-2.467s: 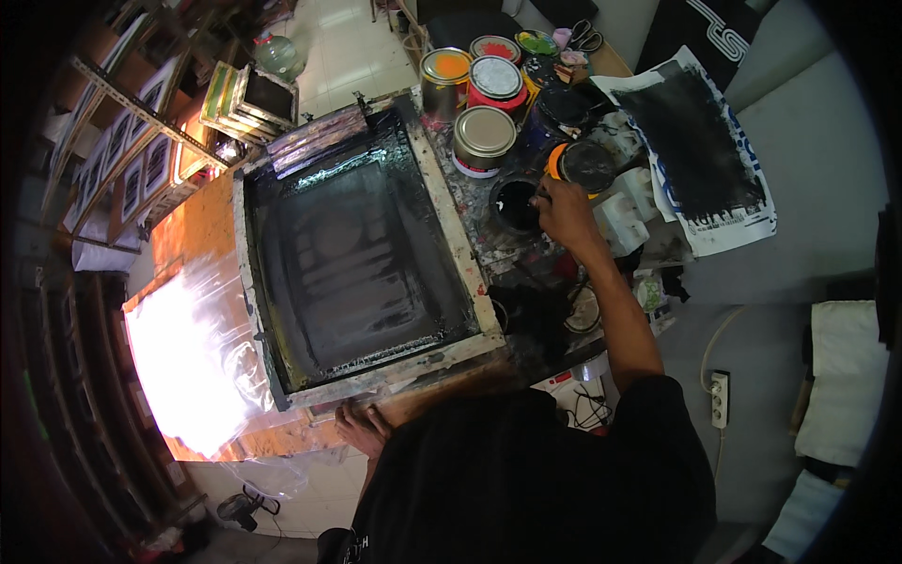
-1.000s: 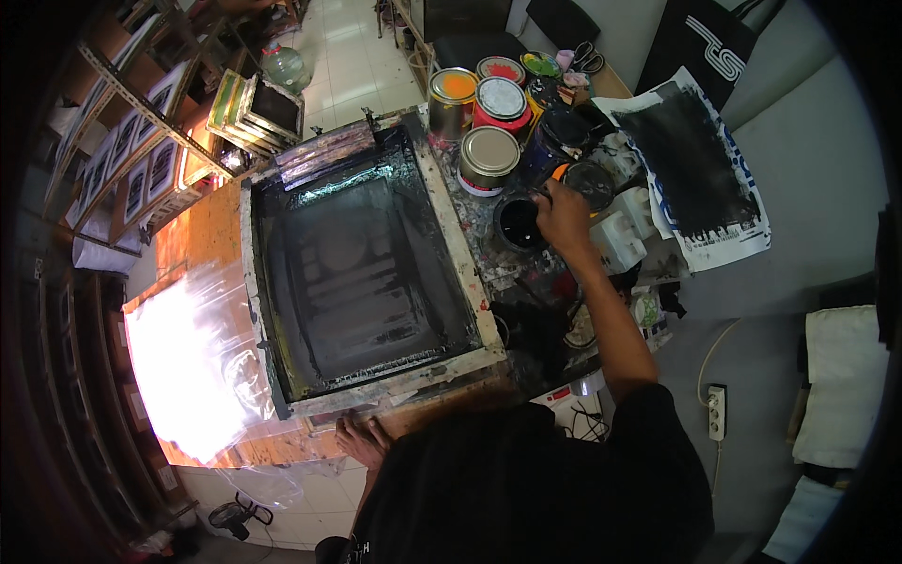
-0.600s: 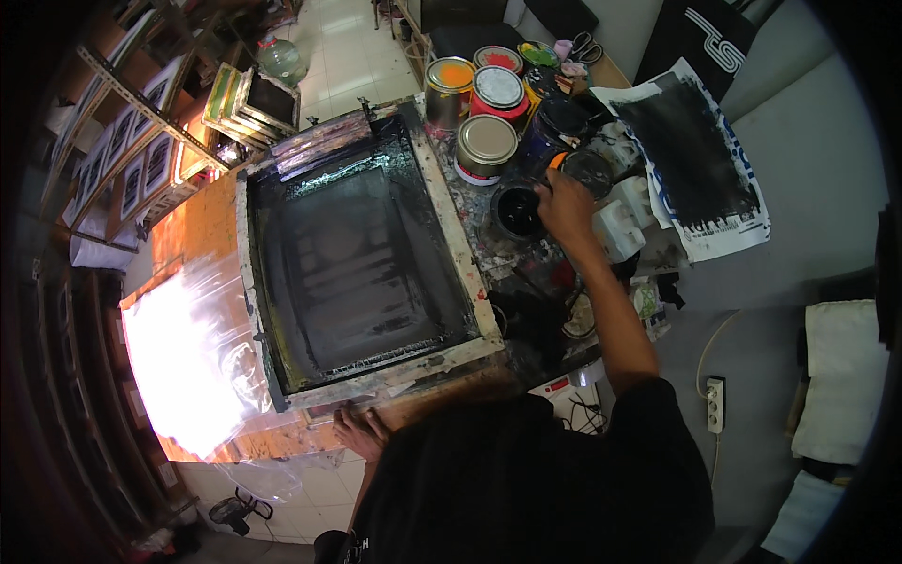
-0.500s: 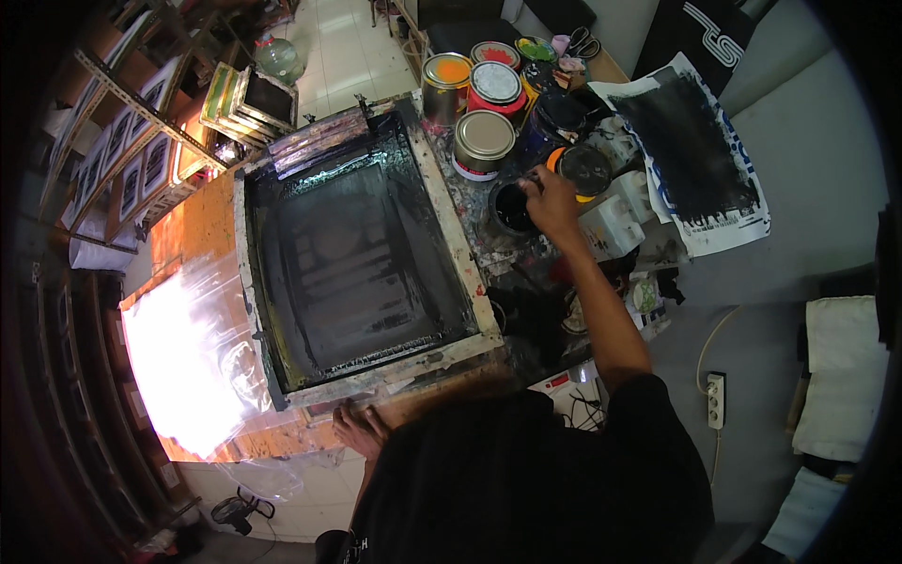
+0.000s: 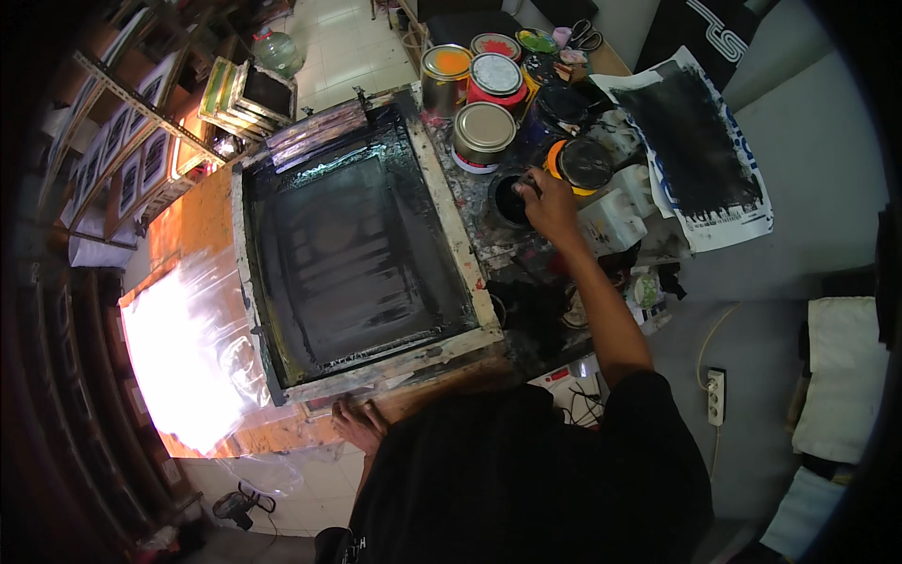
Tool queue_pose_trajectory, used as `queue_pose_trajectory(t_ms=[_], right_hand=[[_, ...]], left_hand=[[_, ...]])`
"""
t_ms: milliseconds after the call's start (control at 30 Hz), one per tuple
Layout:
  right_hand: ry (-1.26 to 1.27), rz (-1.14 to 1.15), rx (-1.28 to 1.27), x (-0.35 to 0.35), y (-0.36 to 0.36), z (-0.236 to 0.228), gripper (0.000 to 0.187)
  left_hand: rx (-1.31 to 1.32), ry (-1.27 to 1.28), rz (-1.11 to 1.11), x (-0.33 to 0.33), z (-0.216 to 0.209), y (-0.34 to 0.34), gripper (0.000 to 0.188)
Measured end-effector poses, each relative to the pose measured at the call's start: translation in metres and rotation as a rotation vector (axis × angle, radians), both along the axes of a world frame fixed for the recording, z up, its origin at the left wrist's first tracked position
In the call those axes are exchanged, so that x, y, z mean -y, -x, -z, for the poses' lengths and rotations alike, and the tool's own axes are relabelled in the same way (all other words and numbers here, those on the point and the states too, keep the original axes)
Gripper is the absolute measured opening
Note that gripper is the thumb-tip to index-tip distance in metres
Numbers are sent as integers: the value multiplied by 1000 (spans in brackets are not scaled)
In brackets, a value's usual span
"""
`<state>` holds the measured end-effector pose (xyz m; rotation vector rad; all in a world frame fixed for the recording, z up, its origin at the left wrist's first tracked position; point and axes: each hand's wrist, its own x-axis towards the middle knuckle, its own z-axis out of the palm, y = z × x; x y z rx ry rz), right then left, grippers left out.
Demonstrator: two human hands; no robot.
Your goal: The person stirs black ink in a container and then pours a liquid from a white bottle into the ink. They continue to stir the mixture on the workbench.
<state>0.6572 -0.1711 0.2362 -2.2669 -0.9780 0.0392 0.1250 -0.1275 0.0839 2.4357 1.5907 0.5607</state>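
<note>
My right hand (image 5: 552, 207) is over a dark tub (image 5: 508, 214) of black ink, with thumb and fingers pinched together at its rim. Whatever they grip is hidden or too dark to name. On the orange table's front edge rests my left hand (image 5: 361, 423), its fingers spread and holding nothing. Between the hands lies a screen printing frame (image 5: 413, 359), its mesh smeared with black ink. A squeegee-like bar (image 5: 315, 136) coated in dried ink lies across the frame's far end.
Paint cans (image 5: 484, 127) and an orange-rimmed tub (image 5: 584, 164) crowd the bench beyond my right hand. A black-inked sheet (image 5: 691, 141) hangs over the right side. Clear plastic (image 5: 240, 348) lies left of the frame. Shelving (image 5: 141, 113) and several stacked small frames (image 5: 249, 99) stand far left.
My right hand has shifted slightly at the ink tub, its fingers still pinched. My left hand stays on the table edge. The view has tilted a little.
</note>
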Motion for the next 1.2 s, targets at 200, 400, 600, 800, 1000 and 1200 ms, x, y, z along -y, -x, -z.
queue_pose_trajectory(t_ms=[200, 400, 600, 800, 1000, 1200], right_hand=[[43, -181, 149, 13, -15, -19, 13], [47, -439, 327, -6, -33, -27, 9], [200, -416, 413, 6, -30, -28, 11], [300, -297, 173, 15, -14, -41, 14], [-67, -85, 37, 8, -23, -9, 17], [-115, -159, 44, -1, 4, 3, 14]], left_hand=[[31, -12, -7, 0, 3, -1, 58], [-6, 7, -39, 2, 2, -1, 57], [5, 18, -32, 2, -5, -6, 57], [-11, 12, -34, 2, -1, -2, 56], [-1, -1, -14, -1, -1, -1, 54], [8, -19, -26, 1, -5, -5, 53]])
